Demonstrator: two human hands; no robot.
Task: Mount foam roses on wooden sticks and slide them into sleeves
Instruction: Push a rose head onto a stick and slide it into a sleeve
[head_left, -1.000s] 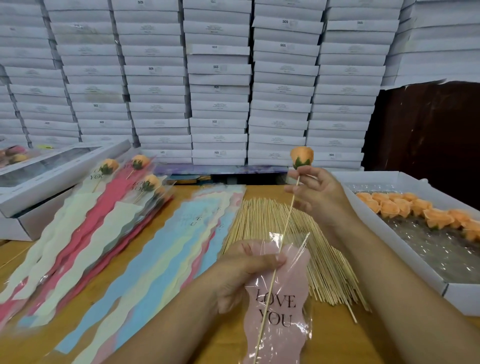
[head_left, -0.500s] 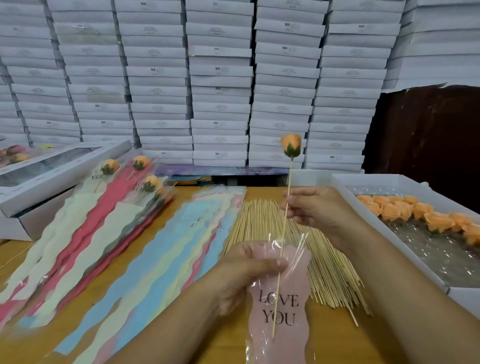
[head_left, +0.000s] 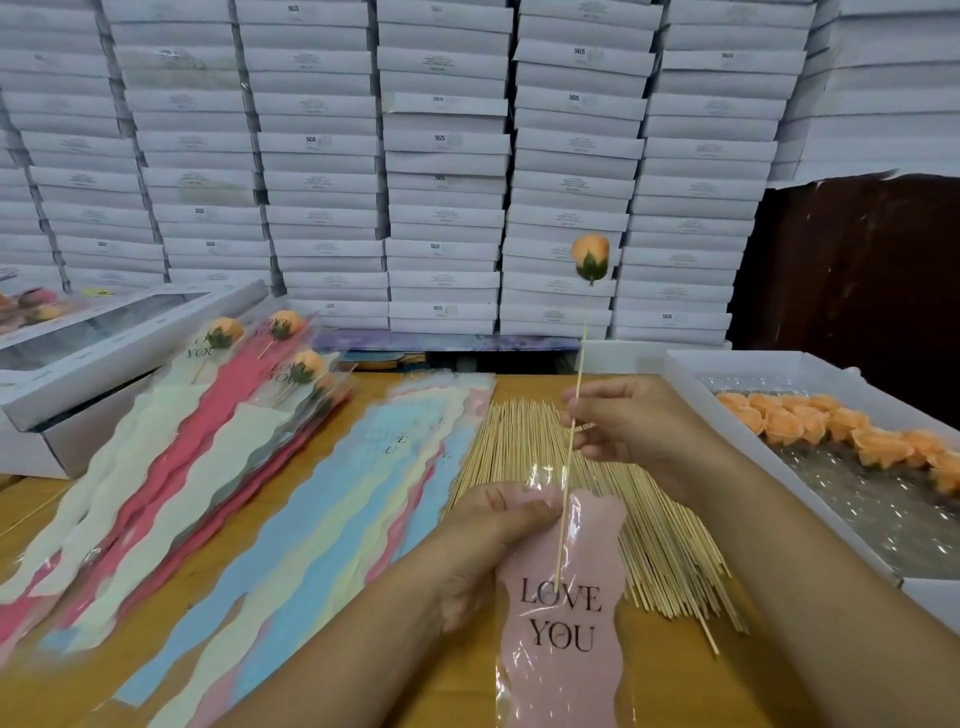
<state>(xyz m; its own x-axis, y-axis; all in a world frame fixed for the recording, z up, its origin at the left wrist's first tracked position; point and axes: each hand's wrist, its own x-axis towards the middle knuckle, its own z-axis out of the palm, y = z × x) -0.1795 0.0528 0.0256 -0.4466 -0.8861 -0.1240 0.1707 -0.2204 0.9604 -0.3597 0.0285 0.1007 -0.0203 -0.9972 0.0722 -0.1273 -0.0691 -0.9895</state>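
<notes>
While the thin wooden stick (head_left: 570, 447) stands nearly upright with the orange foam rose with its green calyx (head_left: 591, 258) at its top, its lower end lies inside the mouth of the pink "LOVE YOU" cellophane sleeve (head_left: 563, 613), its tip at about the word LOVE. The sleeve sits at six o'clock of the view, the rose at about one o'clock of it.

To do this step well, I judge the stick should run straight along the sleeve's length, the mouth held spread, so the tip neither snags nor pierces the film.

The right hand (head_left: 631, 423) pinches the stick at mid-length between thumb and fingertips, its other fingers curled loosely. The left hand (head_left: 493, 525) grips the sleeve's top edge, thumb pressed on the film just beside the stick.

Under the hands lies a pile of bare wooden sticks (head_left: 597, 519). At three o'clock, a white box (head_left: 696, 384) holds loose orange roses (head_left: 831, 426). At nine o'clock lie empty pastel sleeves (head_left: 322, 499), and at ten o'clock finished sleeved roses (head_left: 260, 364).
</notes>
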